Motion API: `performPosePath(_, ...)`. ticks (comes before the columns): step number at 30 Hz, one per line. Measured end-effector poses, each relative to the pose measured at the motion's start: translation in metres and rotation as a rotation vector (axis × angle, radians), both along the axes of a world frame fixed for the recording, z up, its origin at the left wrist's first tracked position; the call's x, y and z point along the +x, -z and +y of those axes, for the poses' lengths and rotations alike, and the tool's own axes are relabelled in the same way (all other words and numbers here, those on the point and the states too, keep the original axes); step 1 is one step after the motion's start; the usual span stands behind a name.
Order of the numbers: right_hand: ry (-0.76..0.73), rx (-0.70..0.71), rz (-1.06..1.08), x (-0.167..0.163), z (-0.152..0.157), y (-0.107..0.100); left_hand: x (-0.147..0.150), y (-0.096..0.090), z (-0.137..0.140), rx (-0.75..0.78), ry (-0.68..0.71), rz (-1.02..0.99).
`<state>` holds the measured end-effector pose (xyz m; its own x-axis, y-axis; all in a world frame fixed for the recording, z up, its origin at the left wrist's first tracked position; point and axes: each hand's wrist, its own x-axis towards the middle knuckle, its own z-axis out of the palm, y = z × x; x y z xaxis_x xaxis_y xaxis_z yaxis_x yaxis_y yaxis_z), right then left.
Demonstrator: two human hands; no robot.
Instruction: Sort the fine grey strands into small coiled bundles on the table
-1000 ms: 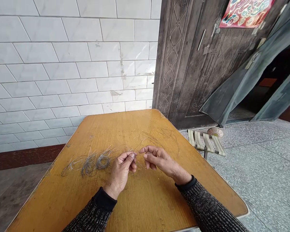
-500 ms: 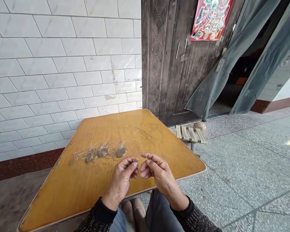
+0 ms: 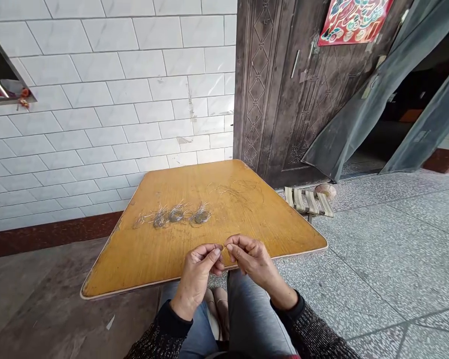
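Note:
Above the near edge of the yellow-brown table [image 3: 134, 269], my left hand [image 3: 199, 274] and my right hand [image 3: 257, 262] meet, fingertips almost touching. Each pinches thumb against index finger on a thin wire [image 3: 224, 248], of which only a small bit shows between them. Three small silvery wire bundles [image 3: 201, 215] lie in a row left of centre on the tabletop, with ends sticking out. Beside them at the left are some looser strands [image 3: 142, 218]. Several long thin loose wires [image 3: 235, 191] are spread farther back on the right.
A folding stool [image 3: 309, 201] with striped webbing stands right of the table, a round object [image 3: 325, 190] behind it. A white tiled wall [image 3: 108, 119] and a dark carved door [image 3: 273, 99] rise beyond. My legs are under the table's front edge.
My head has turned left and the view has shifted, so the table sits farther right. My hands have come closer together, and my right fingers have closed into a pinch.

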<state>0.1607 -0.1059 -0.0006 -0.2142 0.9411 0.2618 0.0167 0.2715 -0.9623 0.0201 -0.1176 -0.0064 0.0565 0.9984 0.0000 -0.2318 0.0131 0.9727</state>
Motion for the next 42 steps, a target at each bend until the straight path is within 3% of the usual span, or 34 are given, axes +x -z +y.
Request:
performPosePath(6,0.013,0.269,-0.285,-0.002,-0.006,-0.002,-0.005,-0.003,-0.005,0.174,-0.142,0.139)
performPosePath(16,-0.048,0.394,-0.467,-0.003,-0.012,-0.009,-0.014,-0.007,-0.010,0.344,-0.153,0.325)
performPosePath(20,0.011,0.429,-0.492,-0.007,-0.012,-0.004,-0.011,-0.003,-0.010,0.219,-0.102,0.215)
performPosePath(29,0.122,0.352,-0.358,-0.011,-0.013,0.002,-0.014,0.003,-0.012,-0.161,0.082,-0.299)
performPosePath(36,0.092,0.114,-0.023,-0.024,-0.012,0.012,-0.013,-0.002,-0.019,-0.128,0.060,-0.360)
performPosePath(39,0.116,0.204,-0.095,-0.024,-0.013,0.011,-0.013,-0.002,-0.020,-0.127,0.051,-0.335)
performPosePath(42,0.201,0.461,-0.373,-0.022,-0.012,0.007,-0.015,0.001,-0.017,-0.055,-0.021,-0.228)
